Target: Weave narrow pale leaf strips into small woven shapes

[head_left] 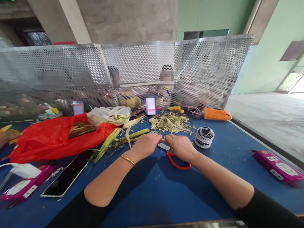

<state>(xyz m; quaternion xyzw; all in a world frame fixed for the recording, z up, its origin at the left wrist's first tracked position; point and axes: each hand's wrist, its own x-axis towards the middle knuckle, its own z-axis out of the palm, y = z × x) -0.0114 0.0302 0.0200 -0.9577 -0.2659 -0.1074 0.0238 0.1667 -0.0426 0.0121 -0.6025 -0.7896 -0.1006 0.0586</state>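
Note:
Both my hands meet at the middle of the blue table (152, 186). My left hand (145, 145), with a gold bangle on the wrist, is closed in a pinch on a thin green leaf strip (133, 136) that runs off to the left. My right hand (180, 147) is closed close beside it, fingertips touching the same strip's end. Red-handled scissors (177, 161) lie on the table under my right hand, their blades (163, 146) showing between the two hands. What the right fingers hold is too small to make out.
A red plastic bag (47, 139) with leaf bundles and a white bag (108, 114) lie left. Leaf trimmings (171, 122) are piled behind the hands, rubber bands (204, 136) to the right. A phone (65, 177), pink devices (25, 186) (277, 166) and a perforated metal screen (152, 72) surround the area; people sit behind it.

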